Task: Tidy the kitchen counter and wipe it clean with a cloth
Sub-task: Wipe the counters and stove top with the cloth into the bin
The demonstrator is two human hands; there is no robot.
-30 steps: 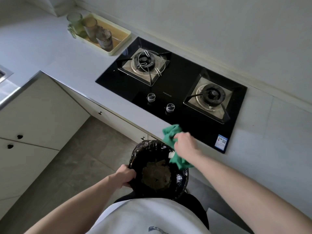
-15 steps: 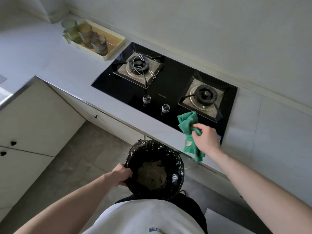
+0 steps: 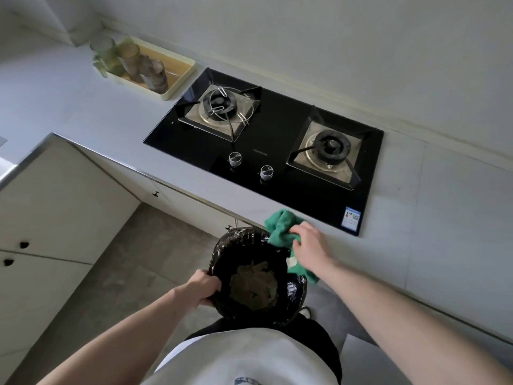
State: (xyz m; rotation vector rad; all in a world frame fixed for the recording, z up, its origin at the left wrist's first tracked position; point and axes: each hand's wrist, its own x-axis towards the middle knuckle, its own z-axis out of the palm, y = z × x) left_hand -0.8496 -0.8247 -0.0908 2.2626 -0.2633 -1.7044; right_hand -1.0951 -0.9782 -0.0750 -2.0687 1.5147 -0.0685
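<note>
A: Nearest? Left hand (image 3: pixel 204 286) fingers curled over bin (image 3: pixel 258 276) rim.
B: Right hand (image 3: pixel 309 247) clutches green cloth (image 3: pixel 280 225) at counter (image 3: pixel 194 187) edge; cloth bunched beyond its fingertips; hob (image 3: pixel 277 151) farther back.

The cloth (image 3: pixel 280 227) is green and looks soft and napped, like microfibre. The bin liner (image 3: pixel 244 240) is thin black plastic, crinkled and shiny where light catches its folds. The hob (image 3: pixel 280 154) has a glossy black glass top, 2 brushed-metal burner pans and 2 metallic knobs. The counter (image 3: pixel 69 107) is pale, smooth and matt. The tray (image 3: pixel 177 79) looks like smooth cream plastic and holds translucent tumblers (image 3: pixel 154 75). The cabinet doors (image 3: pixel 61 201) are matt off-white.
</note>
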